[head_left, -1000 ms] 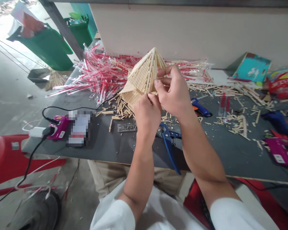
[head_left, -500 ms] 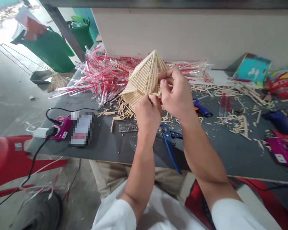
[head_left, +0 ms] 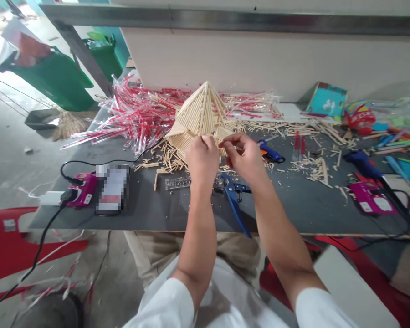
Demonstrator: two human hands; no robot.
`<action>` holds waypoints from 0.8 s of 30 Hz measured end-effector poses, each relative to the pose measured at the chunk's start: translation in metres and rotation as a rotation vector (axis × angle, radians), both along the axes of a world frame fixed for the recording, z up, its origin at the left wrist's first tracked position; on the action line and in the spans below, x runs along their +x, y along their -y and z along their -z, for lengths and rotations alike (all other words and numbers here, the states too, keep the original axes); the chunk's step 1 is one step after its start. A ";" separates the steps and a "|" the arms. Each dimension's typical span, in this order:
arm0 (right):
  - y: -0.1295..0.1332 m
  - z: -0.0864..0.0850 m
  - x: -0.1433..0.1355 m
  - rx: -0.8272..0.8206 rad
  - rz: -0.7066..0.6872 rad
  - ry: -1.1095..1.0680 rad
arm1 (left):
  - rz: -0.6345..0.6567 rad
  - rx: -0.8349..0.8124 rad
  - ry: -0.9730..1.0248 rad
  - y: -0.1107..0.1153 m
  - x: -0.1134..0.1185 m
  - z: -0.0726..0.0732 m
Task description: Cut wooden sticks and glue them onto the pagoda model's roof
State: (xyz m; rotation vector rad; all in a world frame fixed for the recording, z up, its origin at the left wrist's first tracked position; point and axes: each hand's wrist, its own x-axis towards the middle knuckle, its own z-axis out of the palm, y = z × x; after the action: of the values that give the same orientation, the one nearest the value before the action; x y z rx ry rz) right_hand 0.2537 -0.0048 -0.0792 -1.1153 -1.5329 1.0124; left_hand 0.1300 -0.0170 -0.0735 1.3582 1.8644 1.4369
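A pointed model of pale wooden sticks point(head_left: 198, 111) stands on the dark table, its peak upward and lower sloped parts around its base. At the model's front edge is my left hand point(head_left: 202, 157), fingers closed in a pinch; what they hold, if anything, is hidden. Just to the right, my right hand point(head_left: 244, 155) has its thumb and forefinger pressed together in front of the model's right side. Anything between those fingertips is too small to make out. Loose short sticks point(head_left: 171, 157) lie around the base.
Blue-handled cutters point(head_left: 237, 205) and a clear ruler point(head_left: 177, 183) lie near my forearms. A phone point(head_left: 112, 190) and pink power strip point(head_left: 82, 189) sit left. Red-and-clear wrappers point(head_left: 140, 109) are piled behind. A blue glue gun point(head_left: 272, 152) lies right.
My right hand has moved down from the model's upper right side to near its base. My left hand stays at the front edge. The view has shifted to the right.
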 end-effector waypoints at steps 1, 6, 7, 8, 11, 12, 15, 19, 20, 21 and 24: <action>0.000 0.003 -0.003 -0.038 -0.022 -0.046 | -0.010 -0.003 0.001 0.000 0.000 -0.001; 0.000 0.008 -0.021 -0.099 -0.091 -0.170 | -0.050 -0.022 -0.043 0.000 -0.004 -0.004; 0.000 0.008 -0.023 -0.104 -0.095 -0.180 | -0.051 -0.027 -0.048 0.000 -0.005 -0.004; 0.001 0.008 -0.024 -0.107 -0.096 -0.189 | -0.049 -0.031 -0.051 0.000 -0.005 -0.004; 0.003 0.011 -0.023 -0.116 -0.112 -0.186 | -0.035 -0.032 -0.067 -0.002 -0.006 -0.003; 0.004 0.012 -0.021 -0.121 -0.120 -0.176 | -0.032 -0.031 -0.076 -0.002 -0.006 -0.002; 0.008 0.018 -0.017 -0.139 -0.135 -0.170 | -0.021 -0.028 -0.089 -0.003 -0.006 -0.002; 0.016 0.021 -0.014 -0.159 -0.143 -0.204 | 0.012 -0.021 -0.083 -0.003 -0.007 -0.003; 0.018 0.021 -0.014 -0.163 -0.141 -0.207 | 0.021 -0.025 -0.078 -0.004 -0.008 -0.003; 0.019 0.021 -0.013 -0.166 -0.135 -0.206 | 0.025 -0.028 -0.068 -0.004 -0.009 -0.003; 0.023 0.018 -0.011 -0.182 -0.116 -0.202 | 0.018 -0.004 -0.043 -0.002 -0.011 -0.002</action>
State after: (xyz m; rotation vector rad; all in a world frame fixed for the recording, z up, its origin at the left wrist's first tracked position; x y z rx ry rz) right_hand 0.2430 -0.0278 -0.0974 -1.0218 -1.3760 1.3238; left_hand 0.1194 -0.0147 -0.0720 1.4111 1.8754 1.4054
